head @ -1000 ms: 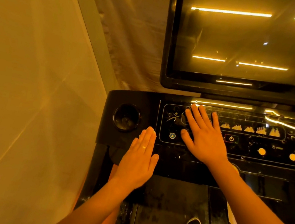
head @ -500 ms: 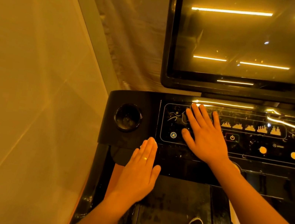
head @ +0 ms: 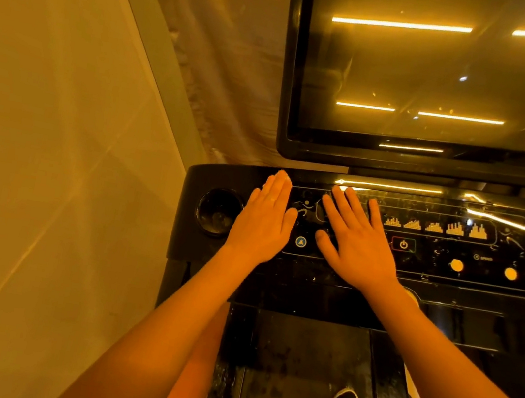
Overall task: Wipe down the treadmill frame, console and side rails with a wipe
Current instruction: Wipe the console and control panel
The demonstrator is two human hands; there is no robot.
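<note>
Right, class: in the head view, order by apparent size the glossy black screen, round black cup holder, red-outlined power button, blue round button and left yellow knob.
1. Glossy black screen
2. Round black cup holder
3. Red-outlined power button
4. Blue round button and left yellow knob look alike, so unranked.

**Surface finish findings: treadmill head**

The black plastic console panel [head: 416,269], centre right, is smooth and high-gloss, speckled with pale marks and streaks. The dark screen [head: 432,71], upper right, has a mirror-glossy face. The translucent plastic sheeting [head: 212,34], upper centre, looks thin and wrinkled. The beige wall [head: 40,127], left, looks matt and smooth. The black running belt [head: 303,362], bottom centre, looks dull and scuffed.
</note>
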